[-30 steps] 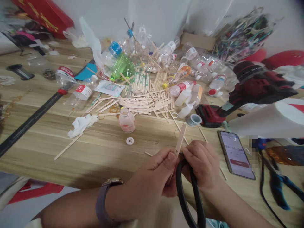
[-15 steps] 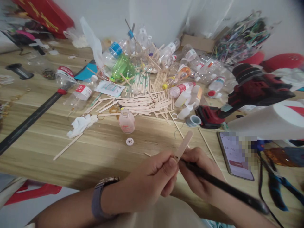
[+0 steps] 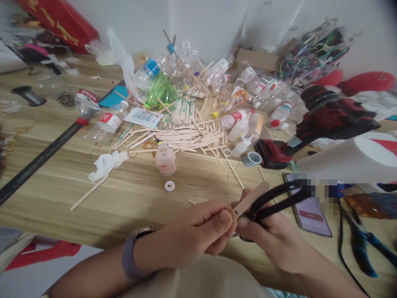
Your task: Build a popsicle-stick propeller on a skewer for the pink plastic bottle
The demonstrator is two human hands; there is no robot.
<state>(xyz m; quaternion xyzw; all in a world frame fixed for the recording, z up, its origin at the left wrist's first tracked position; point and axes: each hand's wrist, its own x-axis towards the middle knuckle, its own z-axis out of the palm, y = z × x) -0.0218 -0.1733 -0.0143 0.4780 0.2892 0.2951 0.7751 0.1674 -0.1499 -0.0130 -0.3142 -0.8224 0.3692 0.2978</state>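
- Two bare hands on my feed, close together at the near side of the table (image 3: 139,211).
- Left hand (image 3: 203,227): thumb and fingers pinch a flat wooden stick (image 3: 252,199). I make out a dark spot, perhaps a hole, just beyond the thumb.
- Stick slants up to the right; its far end overlaps the tool's handle from where I look. Whether they touch, I cannot tell.
- Right hand (image 3: 274,238): grasping a black loop-handled tool (image 3: 281,206), loops pointing right. I cannot see its working end.
- Behind the handles I note a phone (image 3: 313,215) lying face up; blue-handled pliers (image 3: 361,250) lie right of it.
- Ahead of the hands: an uncapped pink bottle (image 3: 166,160), upright, with a white cap (image 3: 169,186) near it.
- Beyond the bottle I log a loose pile of sticks (image 3: 186,138).
- Left side: a crumpled tissue (image 3: 107,164), one single stick (image 3: 89,192) just beside it.
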